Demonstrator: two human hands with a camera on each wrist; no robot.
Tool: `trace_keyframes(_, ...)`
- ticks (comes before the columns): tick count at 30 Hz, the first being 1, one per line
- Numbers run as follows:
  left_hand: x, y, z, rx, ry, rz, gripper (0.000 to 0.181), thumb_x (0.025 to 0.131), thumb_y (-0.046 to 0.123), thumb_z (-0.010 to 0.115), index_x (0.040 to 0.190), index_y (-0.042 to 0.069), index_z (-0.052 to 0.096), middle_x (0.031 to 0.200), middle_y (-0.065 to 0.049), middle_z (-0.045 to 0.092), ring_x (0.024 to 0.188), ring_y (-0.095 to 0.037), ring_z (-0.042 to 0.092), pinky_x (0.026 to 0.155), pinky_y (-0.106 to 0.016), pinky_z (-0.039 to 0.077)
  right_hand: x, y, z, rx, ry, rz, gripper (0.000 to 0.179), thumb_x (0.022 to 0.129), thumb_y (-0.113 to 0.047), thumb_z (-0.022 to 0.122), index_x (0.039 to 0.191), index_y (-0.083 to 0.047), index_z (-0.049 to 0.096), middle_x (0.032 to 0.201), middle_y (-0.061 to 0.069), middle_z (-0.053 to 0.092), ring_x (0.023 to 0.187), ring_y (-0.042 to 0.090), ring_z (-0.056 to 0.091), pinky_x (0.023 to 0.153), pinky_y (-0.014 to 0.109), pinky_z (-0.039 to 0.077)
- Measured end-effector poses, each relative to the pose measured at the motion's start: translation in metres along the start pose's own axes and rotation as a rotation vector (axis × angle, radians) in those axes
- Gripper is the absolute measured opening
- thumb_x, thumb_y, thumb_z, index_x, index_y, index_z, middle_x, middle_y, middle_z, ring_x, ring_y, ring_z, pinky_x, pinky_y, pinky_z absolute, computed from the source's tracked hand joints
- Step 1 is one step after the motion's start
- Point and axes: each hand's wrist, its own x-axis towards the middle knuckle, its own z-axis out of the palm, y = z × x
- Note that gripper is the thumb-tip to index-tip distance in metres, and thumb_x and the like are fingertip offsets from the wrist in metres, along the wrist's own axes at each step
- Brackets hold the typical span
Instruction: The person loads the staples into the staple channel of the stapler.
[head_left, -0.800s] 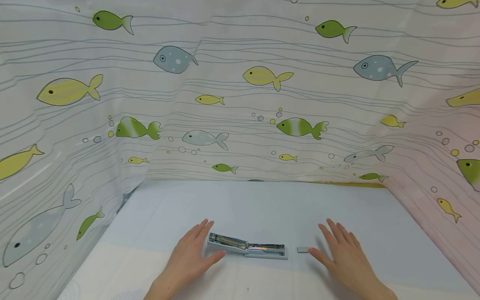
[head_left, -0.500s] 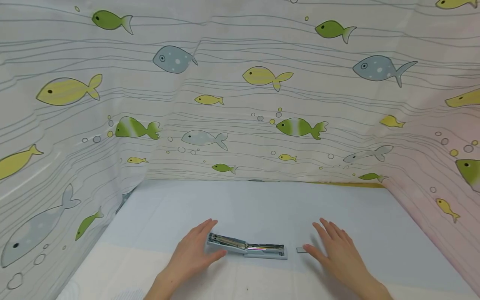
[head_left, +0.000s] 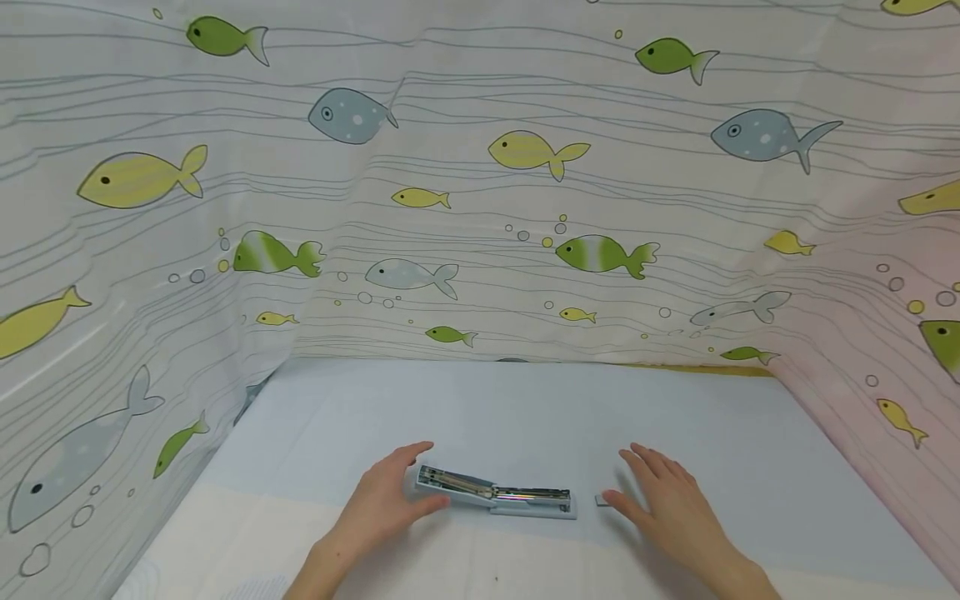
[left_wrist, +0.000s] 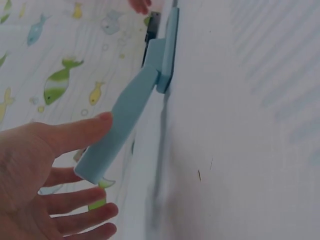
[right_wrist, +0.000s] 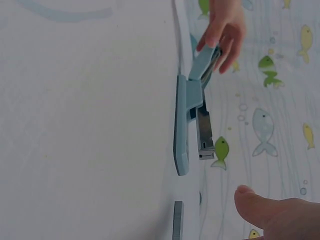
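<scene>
A light blue stapler, swung wide apart, lies on the table with its metal staple channel showing. At the stapler's raised top arm is my left hand, thumb on the near side and fingers spread beyond it. The left wrist view has the thumb overlapping the arm, with the other fingers held apart and not curled round it. Right of the stapler lies a short grey strip of staples. My right hand hovers beside it with loose fingers, its thumb partly hiding the strip in the head view.
A pale cloth covers the table. Fish-printed curtain hangs behind and along both sides, meeting the table at its back and side edges.
My right hand has shifted left and covers more of the staple strip. My left hand's fingers have drawn slightly closer round the stapler's arm. The stapler stays where it was.
</scene>
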Motion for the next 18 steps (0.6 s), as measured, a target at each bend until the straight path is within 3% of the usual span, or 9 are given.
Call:
trace_keyframes(8,0.0026,-0.0032,-0.0006,-0.070,0.016,0.004,0.062,0.074,0.033,0.089,0.128,0.015,0.064,0.124,-0.002,0.068,0.107,-0.026,0.065,0.089,-0.045,0.054,-0.0002,0.0028,0.0027,0.034,-0.001,0.006,0.057,0.086,-0.046,0.075,0.126,-0.007,0.065,0.130,0.012,0.064,0.118,0.037,0.060,0.095,0.060,0.047)
trace_keyframes(18,0.0029,-0.0038,-0.0022,-0.100,-0.001,-0.006,0.052,0.074,0.028,0.088,0.120,0.014,0.067,0.117,0.001,0.070,0.103,-0.023,0.068,0.090,-0.043,0.056,0.0004,0.0053,0.0009,0.141,-0.152,0.140,0.047,0.083,-0.033,0.081,0.123,-0.012,0.067,0.126,0.007,0.066,0.120,0.034,0.060,0.097,0.056,0.050)
